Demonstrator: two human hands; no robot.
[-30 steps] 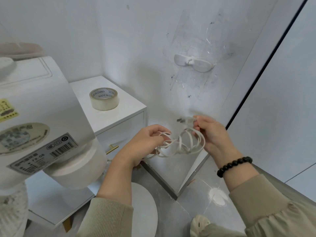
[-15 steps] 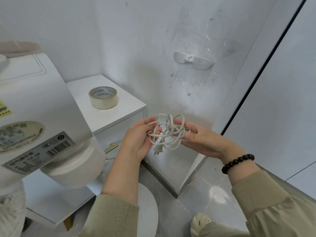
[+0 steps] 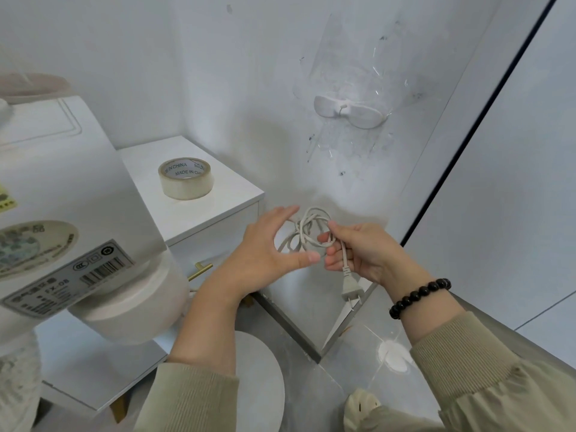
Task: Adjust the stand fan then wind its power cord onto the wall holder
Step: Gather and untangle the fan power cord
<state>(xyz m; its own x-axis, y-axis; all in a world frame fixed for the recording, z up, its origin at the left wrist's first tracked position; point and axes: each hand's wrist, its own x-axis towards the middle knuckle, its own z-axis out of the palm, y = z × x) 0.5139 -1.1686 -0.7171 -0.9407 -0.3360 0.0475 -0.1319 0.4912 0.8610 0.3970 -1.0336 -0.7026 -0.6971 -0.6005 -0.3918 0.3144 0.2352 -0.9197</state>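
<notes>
Stand fan [image 3: 62, 188]: rear housing close at the left; where the cord leaves it is not visible.
Plug [image 3: 350, 288]: hangs free, prongs down, below the right hand.
Right hand [image 3: 364, 254]: fingers curled, pinching the right side of the power cord [image 3: 308, 232] coil; the plug lead runs down across the palm.
Left hand [image 3: 268, 254]: fingers straight and spread, thumb out, cupped just beside the coil's left; contact cannot be confirmed.
Coil: loose, untidy loops between the two hands, in front of the wall.
Wall holder [image 3: 347, 110]: bare, long axis horizontal, two arms out from a centre post.
Governing relation: holder lies well above the coil, slightly to its right, almost over the right hand, which is nearer. Judged: lift upward, loops laid along the arms.
</notes>
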